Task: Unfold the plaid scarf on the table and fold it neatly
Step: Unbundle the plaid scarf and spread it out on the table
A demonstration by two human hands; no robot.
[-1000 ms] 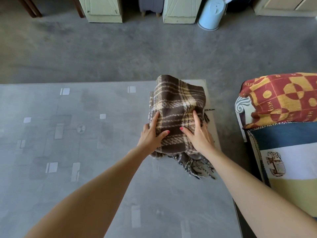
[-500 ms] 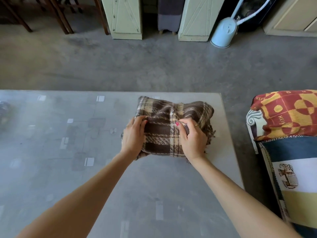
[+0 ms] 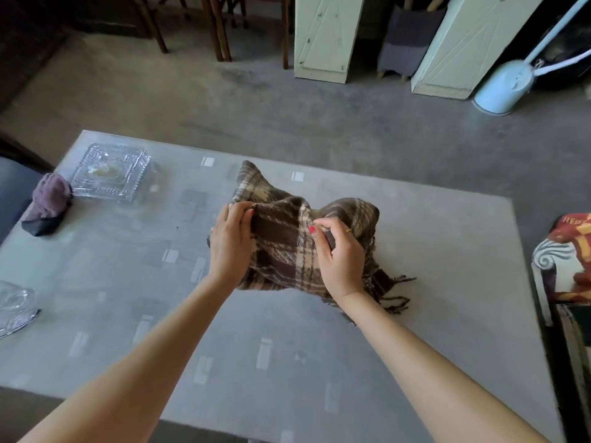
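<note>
The plaid scarf (image 3: 284, 247), brown and beige with dark fringe trailing at its right, lies bunched on the grey table (image 3: 447, 282) near the middle. My left hand (image 3: 230, 247) pinches the scarf's top edge on its left side. My right hand (image 3: 340, 254) pinches a fold of the same edge near the scarf's centre. A corner of the cloth sticks up behind my left hand. Both hands hold the top layer slightly raised off the bundle.
A clear plastic box (image 3: 110, 171) and a purple cloth bundle (image 3: 48, 203) sit at the table's far left. Another clear plastic item (image 3: 14, 303) lies at the left edge. A patterned chair (image 3: 569, 251) stands right of the table. Cabinets (image 3: 326, 36) and a pale blue canister (image 3: 503, 87) stand behind.
The scarf has been brought from the table's right end toward the middle. My hands went from pressing flat on it to pinching its top edge. The camera view has shifted, showing more of the left.
</note>
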